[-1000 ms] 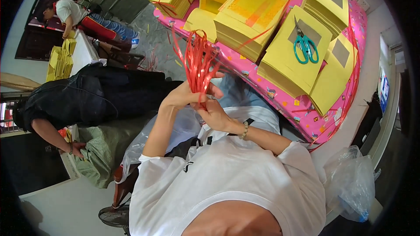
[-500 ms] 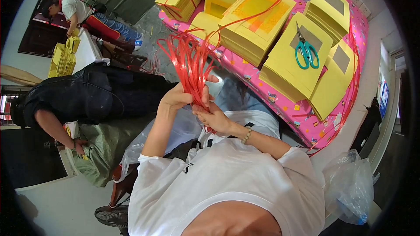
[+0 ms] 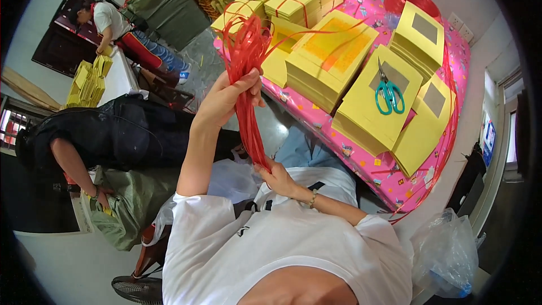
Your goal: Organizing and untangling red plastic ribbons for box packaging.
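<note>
- Red ribbons (image 3: 247, 118) are gripped by the left hand (image 3: 230, 94).
- Their lower end is held by the right hand (image 3: 279, 180).
- Right of both, teal scissors (image 3: 385, 100) are seen.

Glossy plastic ribbons (image 3: 248, 118), matt paper stack (image 3: 364, 104)
</note>
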`<state>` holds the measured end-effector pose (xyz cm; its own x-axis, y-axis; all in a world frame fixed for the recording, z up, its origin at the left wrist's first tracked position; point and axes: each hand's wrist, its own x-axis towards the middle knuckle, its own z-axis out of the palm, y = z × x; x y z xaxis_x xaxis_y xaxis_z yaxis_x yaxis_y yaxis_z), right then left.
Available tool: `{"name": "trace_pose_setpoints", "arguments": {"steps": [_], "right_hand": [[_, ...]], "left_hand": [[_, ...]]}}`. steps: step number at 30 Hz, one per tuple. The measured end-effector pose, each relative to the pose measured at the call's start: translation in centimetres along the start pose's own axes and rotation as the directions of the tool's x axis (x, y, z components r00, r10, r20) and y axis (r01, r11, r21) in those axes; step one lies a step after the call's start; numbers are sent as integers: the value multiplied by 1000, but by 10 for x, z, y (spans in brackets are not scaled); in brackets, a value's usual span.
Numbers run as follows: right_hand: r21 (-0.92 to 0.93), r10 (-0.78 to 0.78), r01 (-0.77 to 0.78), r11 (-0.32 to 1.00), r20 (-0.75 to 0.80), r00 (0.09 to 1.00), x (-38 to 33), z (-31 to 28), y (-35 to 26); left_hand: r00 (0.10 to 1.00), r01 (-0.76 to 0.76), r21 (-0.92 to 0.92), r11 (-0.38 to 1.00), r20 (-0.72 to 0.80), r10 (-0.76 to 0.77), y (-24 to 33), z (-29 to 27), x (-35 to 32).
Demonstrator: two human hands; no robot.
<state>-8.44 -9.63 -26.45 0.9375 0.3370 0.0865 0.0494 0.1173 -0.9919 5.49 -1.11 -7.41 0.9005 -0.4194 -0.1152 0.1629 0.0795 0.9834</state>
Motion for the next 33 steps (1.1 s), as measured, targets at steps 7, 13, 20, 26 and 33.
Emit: {"name": "trace_pose_setpoints", "arguments": {"steps": [7,13,20,26,33], "right_hand": [[-273,30,27,961,201,979,16,-41,-50],[-732,-556,306,609,-119,822,51,-95,-106],[-982,-817,72,173,-102,567,117,-162,-168],[-224,-475,422,878,-313,822,125,-138,-171],[349,-283,348,870,-223,933,114,-104,-178]], "left_hand": [[995,46,-175,984,99,-29,18,8,0],[999,-9,-157,988,29,14,16,4,-5],[990,-18,-96,995,139,31,9,14,-11],[901,-401,469,787,46,432,-9,21,-4],[781,-512,546,663,-25,624,-28,34,7]]}}
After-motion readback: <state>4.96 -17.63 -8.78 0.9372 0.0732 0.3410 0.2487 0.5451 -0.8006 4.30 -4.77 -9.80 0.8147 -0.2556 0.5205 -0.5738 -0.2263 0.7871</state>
